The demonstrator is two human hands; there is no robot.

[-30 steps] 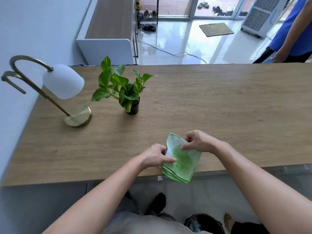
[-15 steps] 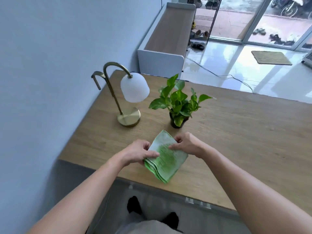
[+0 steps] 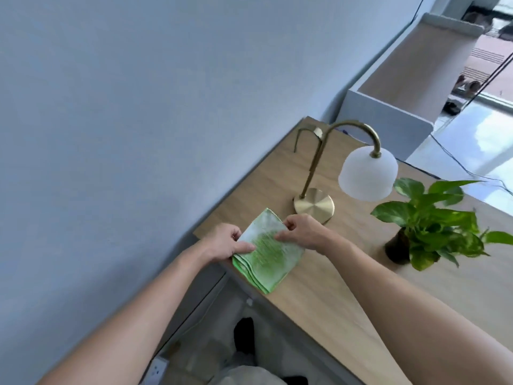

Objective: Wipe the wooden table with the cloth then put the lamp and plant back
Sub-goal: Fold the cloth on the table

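A folded green cloth (image 3: pixel 268 255) lies flat at the near left corner of the wooden table (image 3: pixel 327 298), partly over its front edge. My left hand (image 3: pixel 226 241) pinches the cloth's left side. My right hand (image 3: pixel 301 230) grips its far right corner. Just beyond the cloth stands a brass lamp (image 3: pixel 315 204) with a white dome shade (image 3: pixel 367 176). A small potted plant (image 3: pixel 427 223) with broad green leaves stands to the lamp's right.
A pale blue wall (image 3: pixel 138 107) runs along the table's left end. A white bench-like cabinet (image 3: pixel 402 87) stands behind the table by the wall. A cable (image 3: pixel 458 159) trails on the glossy floor. Shoes lie near the glass door at the far right.
The cloth and both hands have travelled left along the front edge to the corner by the wall. My view has swung left; the lamp and plant stand where they were.
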